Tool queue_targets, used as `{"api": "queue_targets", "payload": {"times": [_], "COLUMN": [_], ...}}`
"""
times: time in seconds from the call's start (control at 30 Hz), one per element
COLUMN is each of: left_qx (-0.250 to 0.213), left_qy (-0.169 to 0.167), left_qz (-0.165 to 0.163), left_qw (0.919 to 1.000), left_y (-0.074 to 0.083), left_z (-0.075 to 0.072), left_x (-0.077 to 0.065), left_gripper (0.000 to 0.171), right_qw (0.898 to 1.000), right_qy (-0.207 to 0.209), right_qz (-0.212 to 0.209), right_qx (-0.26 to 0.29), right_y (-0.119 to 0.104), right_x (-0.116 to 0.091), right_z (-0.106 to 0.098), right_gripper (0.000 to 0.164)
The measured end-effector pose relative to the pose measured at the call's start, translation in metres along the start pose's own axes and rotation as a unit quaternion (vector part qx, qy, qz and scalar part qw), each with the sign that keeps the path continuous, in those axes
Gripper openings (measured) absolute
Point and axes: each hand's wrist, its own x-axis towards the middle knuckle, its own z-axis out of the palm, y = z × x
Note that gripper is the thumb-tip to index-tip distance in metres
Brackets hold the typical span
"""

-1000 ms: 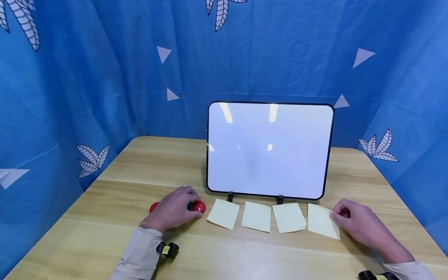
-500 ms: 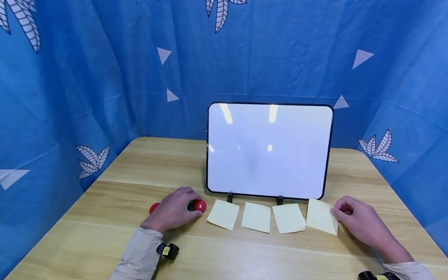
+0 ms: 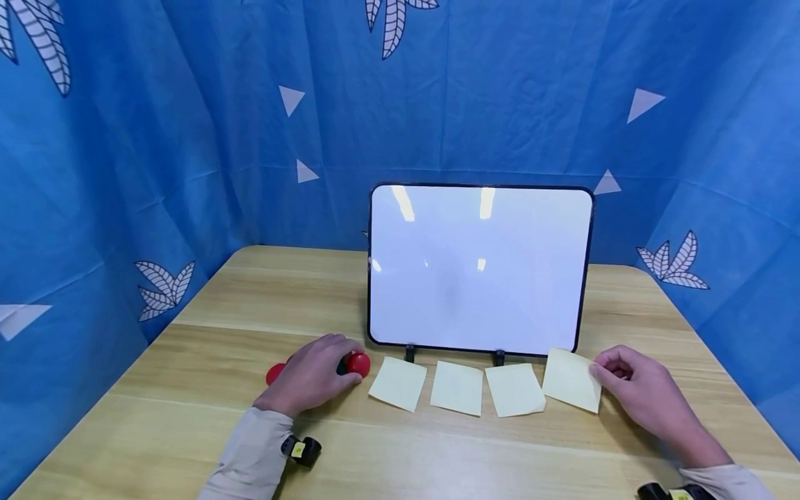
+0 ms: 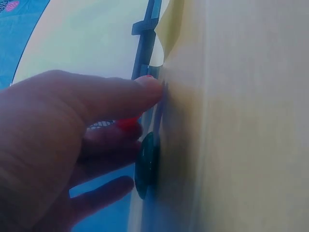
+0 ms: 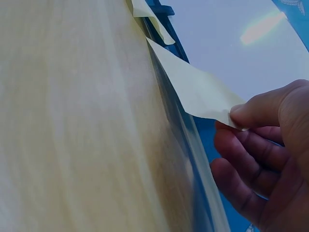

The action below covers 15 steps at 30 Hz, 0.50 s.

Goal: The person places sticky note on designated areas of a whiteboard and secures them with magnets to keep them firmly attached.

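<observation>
My left hand [image 3: 307, 378] is low over the table, its thumb and fingertips pinching a red round magnet [image 3: 359, 364]. A dark green round magnet [image 4: 146, 166] is by its other fingers, mostly hidden by the hand in the head view. A second red round magnet [image 3: 274, 373] shows beside the knuckles. With thumb and fingers, my right hand [image 3: 644, 399] pinches the right edge of a pale yellow sticky note [image 3: 571, 379]. In the right wrist view this held edge is raised and the paper slants up from the tabletop.
Behind the notes stands a black-framed whiteboard [image 3: 478, 271] on small black feet [image 3: 498, 357]. Three more sticky notes, one left [image 3: 398, 383], one middle [image 3: 457, 387] and one right [image 3: 515, 389], lie in a row on the wooden table [image 3: 425, 458]. A blue curtain [image 3: 500, 90] surrounds the table.
The right hand has shifted the sticky note a little left and toward the whiteboard. The left hand's red round magnet has moved slightly right and away from the person.
</observation>
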Motion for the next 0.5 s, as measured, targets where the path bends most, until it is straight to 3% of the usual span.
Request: {"api": "queue_targets", "payload": {"times": [0.33, 0.5], "left_qx": [-0.024, -0.023], "left_qy": [0.01, 0.016], "left_qz": [-0.004, 0.009], "left_qw": [0.9997, 0.9996], "left_y": [0.0018, 0.0018], "left_z": [-0.0025, -0.0027], "left_x": [0.0008, 0.001], "left_gripper": [0.043, 0.039], "right_qw": [1.0, 1.0], "right_qy": [0.01, 0.015], "right_qz": [0.007, 0.006], "right_qx": [0.016, 0.018], "right_y": [-0.0001, -0.0014], "right_x": [-0.0006, -0.0008], "right_z": [-0.0002, 0.0], "right_gripper": [0.016, 0.016]}}
